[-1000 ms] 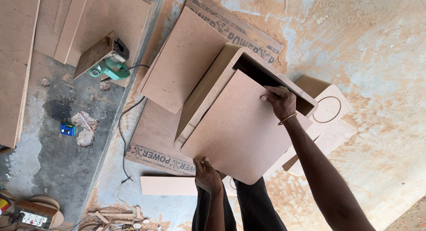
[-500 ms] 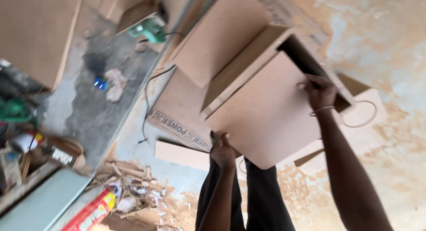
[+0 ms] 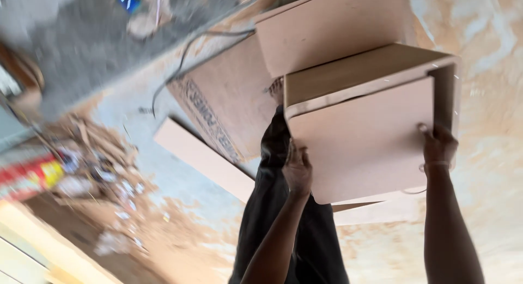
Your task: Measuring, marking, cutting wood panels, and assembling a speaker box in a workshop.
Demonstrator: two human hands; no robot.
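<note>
At centre right of the frame, the wooden box (image 3: 362, 137) is held off the floor (image 3: 479, 229). Left hand (image 3: 297, 172) clasps its left edge, right hand (image 3: 438, 147) its right edge, fingers curled. A loose board (image 3: 201, 158) lies lower left, apart.

Landmark: wooden box (image 3: 370, 137), held off the floor.
Left of box: left hand (image 3: 297, 169) on its lower corner; long board (image 3: 201, 158) and cardboard sheet (image 3: 229, 98) on the floor beyond.
Right of box: right hand (image 3: 438, 147) on the edge; bare dusty floor (image 3: 490, 98), open passage.
Above box: flat panel (image 3: 332, 28) close by.
Far left: scrap pile (image 3: 92, 158), cable (image 3: 180, 66).
</note>
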